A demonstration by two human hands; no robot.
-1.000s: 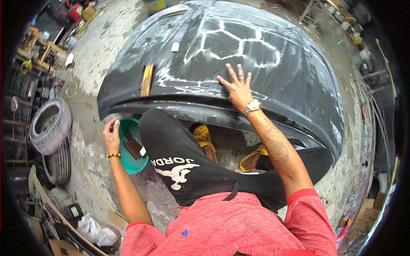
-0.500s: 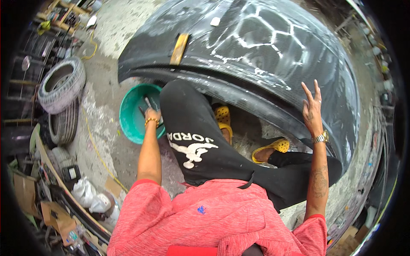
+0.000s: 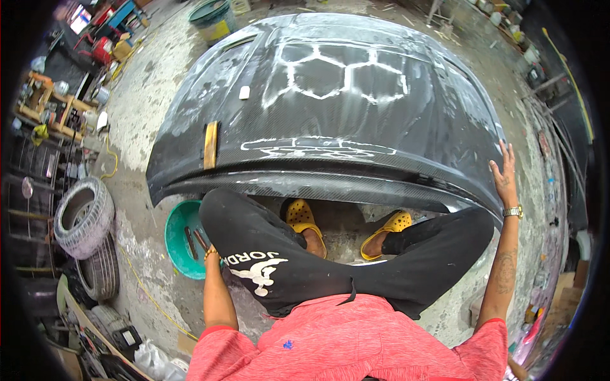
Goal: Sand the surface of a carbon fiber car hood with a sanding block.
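Note:
A dark carbon-fibre car hood (image 3: 356, 130) with white lines in hexagon shapes lies across in front of my legs. My right hand (image 3: 504, 176) is at its right edge, fingers stretched and apart, with nothing in it. My left hand (image 3: 210, 251) reaches into a green tub (image 3: 170, 236) beside my left knee. Its fingers are partly hidden by the knee. Two narrow brownish strips show in the tub, one brown strip (image 3: 190, 244) apart from the hand and the other right at my fingers. Whether I grip that one is unclear.
A wooden block (image 3: 210, 145) and a small white block (image 3: 244, 93) rest on the hood. Two stacked tyres (image 3: 86, 216) stand at the left, near a yellow cord (image 3: 143, 282) on the concrete floor. Behind the hood stands a large bin (image 3: 213, 25). Cluttered shelves line both sides.
The view has swung, showing more of the floor beyond the hood. My right hand has gone from two raised fingers to spread fingers at the hood's edge. My left hand stays at the tub.

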